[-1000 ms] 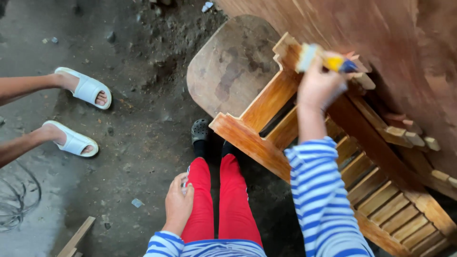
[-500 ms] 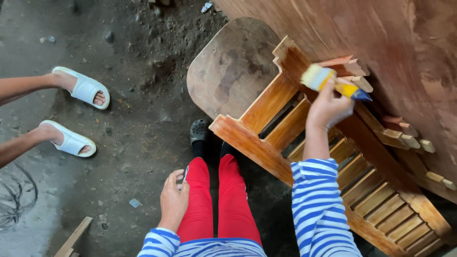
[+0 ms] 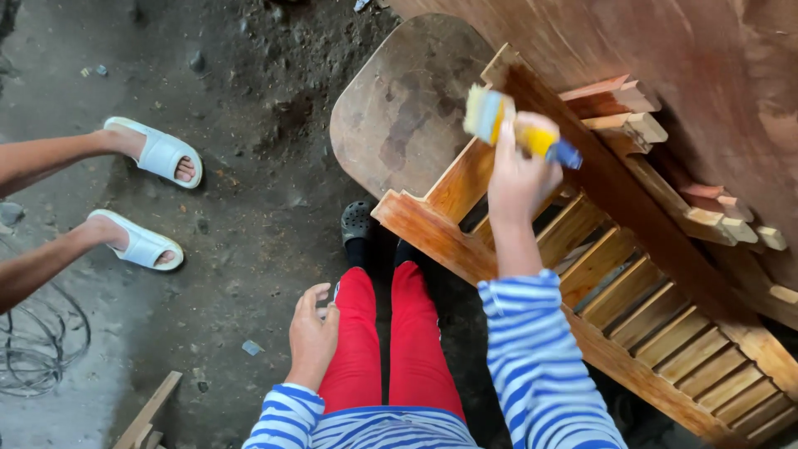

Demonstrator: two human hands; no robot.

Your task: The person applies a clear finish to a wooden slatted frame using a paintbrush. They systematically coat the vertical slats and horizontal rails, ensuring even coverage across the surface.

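My right hand (image 3: 517, 176) grips a paintbrush (image 3: 515, 125) with a yellow and blue handle and pale bristles. The bristles sit at the upper end of a slatted wooden frame (image 3: 632, 299) with a glossy orange-brown finish. My left hand (image 3: 312, 334) hangs beside my red trouser leg (image 3: 357, 341), fingers loosely curled and holding nothing. Both my sleeves are blue-and-white striped. My dark shoes (image 3: 356, 223) stand on the dirt floor just below the frame's corner.
A rounded brown wooden board (image 3: 399, 108) lies behind the frame. A large reddish wood panel (image 3: 690, 66) fills the top right. Another person's feet in white slides (image 3: 158, 154) are at the left. Wire coils (image 3: 41, 349) and wood scraps (image 3: 150, 411) lie bottom left.
My right hand has carried the brush leftward and slightly down along the frame's top rail. My left hand has barely moved. The other person's feet stay put.
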